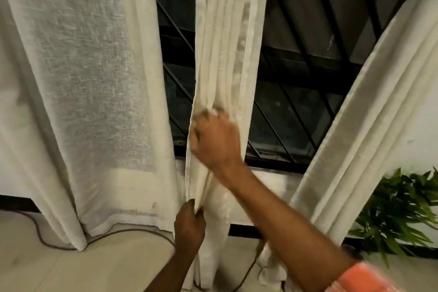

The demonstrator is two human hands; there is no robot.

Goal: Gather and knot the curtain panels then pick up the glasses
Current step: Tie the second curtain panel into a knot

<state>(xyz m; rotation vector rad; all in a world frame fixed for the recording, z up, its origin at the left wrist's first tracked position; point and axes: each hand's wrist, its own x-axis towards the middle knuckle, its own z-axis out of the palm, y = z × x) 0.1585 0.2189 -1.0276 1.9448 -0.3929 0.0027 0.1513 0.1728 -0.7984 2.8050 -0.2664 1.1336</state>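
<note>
closest to me is the orange sleeve (362, 277) of the right arm, reaching up so the right hand (214, 142) can clench the middle panel (227, 42) into a rope. below it the left hand (189, 223) pinches the same folds, probably to hold them bunched for the knot. left panel (83, 102) and right panel (367, 137) hang loose, well apart. no glasses in sight; a plant (403, 216) stands at right.

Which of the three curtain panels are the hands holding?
The middle panel, bunched into folds: the right hand grips it higher up, the left hand pinches it lower down. The left panel and right panel are free of both hands.
</note>
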